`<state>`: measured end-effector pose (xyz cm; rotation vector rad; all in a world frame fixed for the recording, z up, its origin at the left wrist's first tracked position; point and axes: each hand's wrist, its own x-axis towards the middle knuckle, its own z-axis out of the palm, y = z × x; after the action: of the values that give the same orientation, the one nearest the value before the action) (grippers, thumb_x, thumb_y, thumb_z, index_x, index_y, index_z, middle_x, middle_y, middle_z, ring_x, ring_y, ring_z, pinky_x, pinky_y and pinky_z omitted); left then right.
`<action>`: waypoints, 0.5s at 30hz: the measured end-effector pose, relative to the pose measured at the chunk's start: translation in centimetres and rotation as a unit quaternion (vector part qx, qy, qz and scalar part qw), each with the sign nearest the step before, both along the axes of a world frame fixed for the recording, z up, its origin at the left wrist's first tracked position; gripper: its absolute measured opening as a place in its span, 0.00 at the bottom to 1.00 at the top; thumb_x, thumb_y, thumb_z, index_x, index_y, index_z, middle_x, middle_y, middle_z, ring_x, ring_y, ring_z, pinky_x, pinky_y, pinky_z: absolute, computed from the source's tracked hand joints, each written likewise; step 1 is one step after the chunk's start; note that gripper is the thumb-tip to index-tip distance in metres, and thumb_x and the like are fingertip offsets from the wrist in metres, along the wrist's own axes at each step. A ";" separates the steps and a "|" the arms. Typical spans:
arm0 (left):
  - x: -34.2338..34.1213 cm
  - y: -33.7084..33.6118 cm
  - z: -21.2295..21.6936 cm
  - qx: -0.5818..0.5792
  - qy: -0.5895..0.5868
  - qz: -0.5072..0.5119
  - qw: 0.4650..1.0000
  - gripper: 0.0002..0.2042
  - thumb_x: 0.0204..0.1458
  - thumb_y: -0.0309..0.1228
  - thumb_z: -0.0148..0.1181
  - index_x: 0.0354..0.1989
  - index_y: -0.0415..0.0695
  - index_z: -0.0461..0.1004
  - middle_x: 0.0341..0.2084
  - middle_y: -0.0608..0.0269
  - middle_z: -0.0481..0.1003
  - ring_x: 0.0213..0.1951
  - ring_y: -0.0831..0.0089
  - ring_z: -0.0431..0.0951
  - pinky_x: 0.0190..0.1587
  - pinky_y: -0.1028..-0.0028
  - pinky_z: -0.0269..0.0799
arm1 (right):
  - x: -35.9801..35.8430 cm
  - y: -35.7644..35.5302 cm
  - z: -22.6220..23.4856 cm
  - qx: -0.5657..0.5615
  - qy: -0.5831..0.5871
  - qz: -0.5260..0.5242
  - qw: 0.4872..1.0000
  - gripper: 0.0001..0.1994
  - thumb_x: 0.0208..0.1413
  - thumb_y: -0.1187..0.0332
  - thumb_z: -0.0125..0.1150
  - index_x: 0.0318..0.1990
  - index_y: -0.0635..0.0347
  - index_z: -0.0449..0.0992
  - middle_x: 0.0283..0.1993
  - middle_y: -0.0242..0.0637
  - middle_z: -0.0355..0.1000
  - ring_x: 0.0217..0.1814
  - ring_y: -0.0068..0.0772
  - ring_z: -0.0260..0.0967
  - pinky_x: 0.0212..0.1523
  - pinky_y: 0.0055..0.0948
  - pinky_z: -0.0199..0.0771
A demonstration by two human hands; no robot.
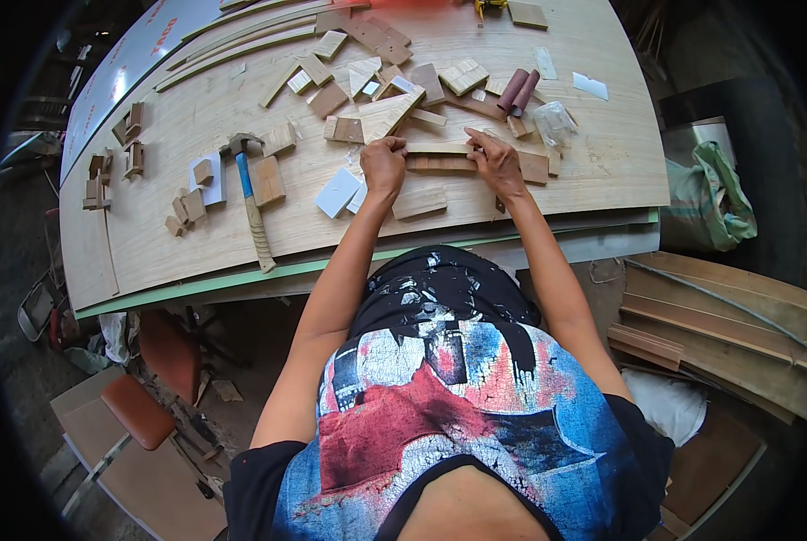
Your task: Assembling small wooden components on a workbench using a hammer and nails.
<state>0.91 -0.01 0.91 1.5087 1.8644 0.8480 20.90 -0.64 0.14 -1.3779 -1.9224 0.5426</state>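
Observation:
A thin, light wooden strip (438, 149) runs crosswise between my two hands. My left hand (383, 169) is closed at its left end, fingers curled. At the other end, my right hand (499, 168) pinches the strip, its index finger reaching over the top. Just below the strip lies a darker wooden piece (440, 164), and I cannot tell if the two touch. Nearer to me a pale wooden block (420, 203) rests on the table (313, 243). Left of my left hand is a white square card (338, 193), partly over another.
A claw hammer (252, 203) with a blue and tan handle lies left, beside wooden blocks (268, 180). Offcuts (367, 86) crowd the far middle. Rolled brown sandpaper (518, 93) and a clear plastic bag (555, 123) lie right. Small wooden assemblies (97, 180) stand far left.

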 end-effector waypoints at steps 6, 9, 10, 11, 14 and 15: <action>-0.6 0.4 -0.8 -0.020 -0.028 0.005 0.999 0.07 0.36 0.21 0.56 0.26 0.40 0.75 0.24 0.55 0.74 0.27 0.65 0.75 0.34 0.75 0.69 | 0.1 0.1 0.1 -0.013 -0.008 0.006 1.000 0.22 0.35 0.81 0.55 0.44 0.58 0.67 0.31 0.42 0.69 0.32 0.40 0.67 0.34 0.29 0.67; -1.4 0.9 -1.8 -0.032 -0.077 0.028 0.996 0.07 0.38 0.21 0.53 0.27 0.40 0.76 0.23 0.55 0.74 0.26 0.67 0.75 0.33 0.75 0.69 | 0.0 0.0 0.2 -0.004 -0.005 0.015 1.000 0.22 0.36 0.80 0.55 0.44 0.59 0.67 0.31 0.43 0.69 0.32 0.40 0.67 0.34 0.30 0.67; -1.5 1.0 -1.7 -0.026 -0.094 0.025 0.995 0.08 0.40 0.18 0.51 0.28 0.38 0.75 0.20 0.59 0.73 0.24 0.73 0.73 0.28 0.78 0.69 | 0.1 -0.1 0.1 0.001 -0.008 0.012 1.000 0.22 0.37 0.79 0.55 0.46 0.58 0.66 0.33 0.42 0.70 0.33 0.38 0.68 0.35 0.28 0.68; -1.6 1.1 -1.6 -0.021 -0.111 0.022 0.993 0.08 0.43 0.16 0.49 0.30 0.36 0.74 0.18 0.63 0.73 0.22 0.80 0.72 0.24 0.81 0.69 | 0.2 -0.1 0.0 0.006 -0.010 0.010 1.000 0.23 0.38 0.78 0.56 0.47 0.56 0.66 0.35 0.40 0.70 0.33 0.35 0.69 0.35 0.26 0.68; -1.5 1.3 -0.8 -0.081 -0.156 0.021 0.984 0.08 0.42 0.17 0.50 0.31 0.35 0.74 0.19 0.62 0.73 0.21 0.79 0.72 0.24 0.81 0.69 | 0.4 -0.3 0.1 -0.004 -0.005 0.013 1.000 0.22 0.36 0.81 0.55 0.44 0.60 0.66 0.34 0.44 0.69 0.34 0.41 0.67 0.34 0.29 0.68; -1.7 1.2 -1.0 -0.079 -0.156 0.022 0.984 0.08 0.42 0.17 0.50 0.31 0.35 0.74 0.19 0.62 0.73 0.21 0.79 0.72 0.24 0.81 0.69 | 0.3 -0.3 0.1 -0.003 -0.005 0.014 1.000 0.22 0.36 0.81 0.55 0.44 0.60 0.66 0.34 0.44 0.69 0.34 0.41 0.67 0.34 0.29 0.68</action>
<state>-0.77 1.15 -0.04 1.1675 1.6950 0.8777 21.22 -0.94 0.23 -1.3611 -1.9530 0.5566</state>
